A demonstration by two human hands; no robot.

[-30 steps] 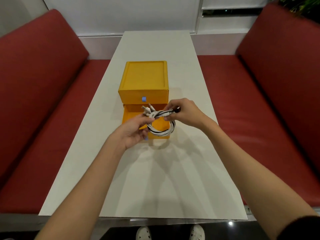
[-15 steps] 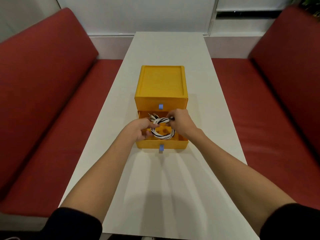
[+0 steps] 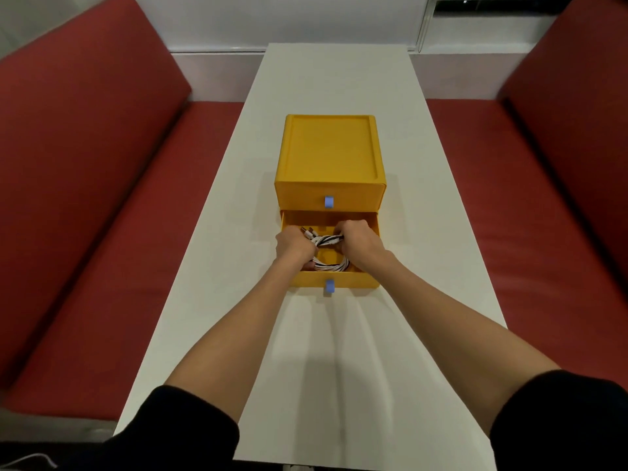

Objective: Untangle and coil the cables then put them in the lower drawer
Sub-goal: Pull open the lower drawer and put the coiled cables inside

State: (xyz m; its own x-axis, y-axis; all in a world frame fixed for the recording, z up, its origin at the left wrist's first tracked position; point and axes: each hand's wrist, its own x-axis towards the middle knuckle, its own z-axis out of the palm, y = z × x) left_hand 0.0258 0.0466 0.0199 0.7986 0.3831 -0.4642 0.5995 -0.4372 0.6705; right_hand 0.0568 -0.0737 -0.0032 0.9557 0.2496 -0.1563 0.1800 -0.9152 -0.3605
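Just below the middle of the frame both hands reach into the open lower drawer [image 3: 339,283]; the left hand [image 3: 292,248] has its fingers curled round the left side of the coiled cables [image 3: 331,265], and the right hand [image 3: 358,241] is closed round the right end of the twisted black-and-white stretch at the top of the coil. The cables sit inside the drawer, the white loop hanging between the two hands toward the drawer's front wall; a few plug ends [image 3: 307,231] stick out toward the upper left, above the left hand. Whether the loop touches the drawer floor cannot be told.

The drawer is pulled out toward the bottom of the frame from a yellow box [image 3: 329,147] at the centre; a small blue tab [image 3: 329,287] marks its front, and a second blue tab [image 3: 328,201] marks the closed upper drawer above it. The box stands on a long white surface [image 3: 333,79] running up the middle of the frame; red benches flank it, one on the left [image 3: 102,232] and one on the right [image 3: 526,215]. Bare forearms lead down to black sleeves [image 3: 190,433] at the lower corners.
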